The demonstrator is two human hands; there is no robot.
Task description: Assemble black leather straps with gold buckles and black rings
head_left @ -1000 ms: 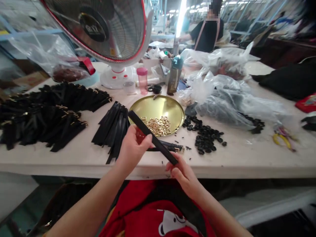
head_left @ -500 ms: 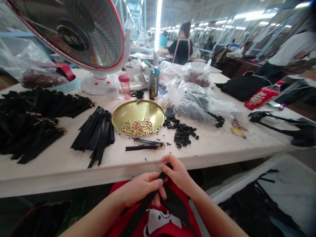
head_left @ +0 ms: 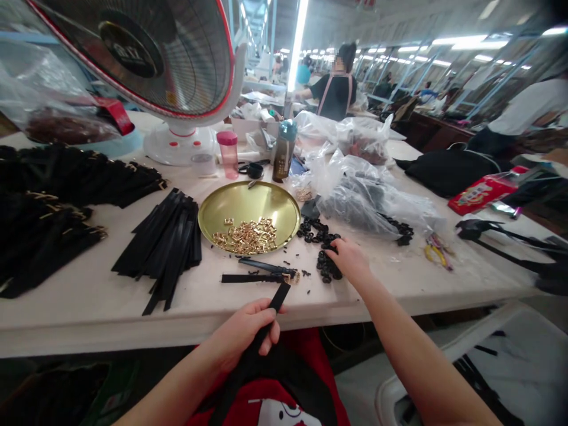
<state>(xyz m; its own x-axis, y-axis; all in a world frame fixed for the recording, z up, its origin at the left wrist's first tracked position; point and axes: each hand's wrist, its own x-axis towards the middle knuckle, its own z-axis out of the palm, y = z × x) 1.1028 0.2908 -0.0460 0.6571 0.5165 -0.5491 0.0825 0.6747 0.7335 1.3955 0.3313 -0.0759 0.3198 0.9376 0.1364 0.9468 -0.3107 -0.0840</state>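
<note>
In my left hand (head_left: pixel 261 331) a long black strap (head_left: pixel 278 299) is gripped between thumb and fingers, its free end pointing up over the table edge. The rest of the strap hangs down over my lap. My right hand (head_left: pixel 350 257) reaches onto the table, with thumb and fingertips closed round a small black ring at the right side of a pile of small black rings (head_left: pixel 327 272). Two short black straps with gold buckles (head_left: pixel 257 278) lie just beyond the strap end. A round gold tray (head_left: pixel 248 198) holds many small gold buckles (head_left: pixel 251 236).
Bundled black strips (head_left: pixel 164 248) and buckled straps (head_left: pixel 44 231) lie at left, below a fan (head_left: pixel 177 145). A pink cup (head_left: pixel 228 157), a bottle (head_left: pixel 283 151) and plastic bags (head_left: pixel 359 183) stand behind. Yellow-handled pliers (head_left: pixel 437 254) lie right. People work in the background.
My right hand has let go of the strap and moved right and forward to the black rings. The left hand still holds the strap, now a little further left.
</note>
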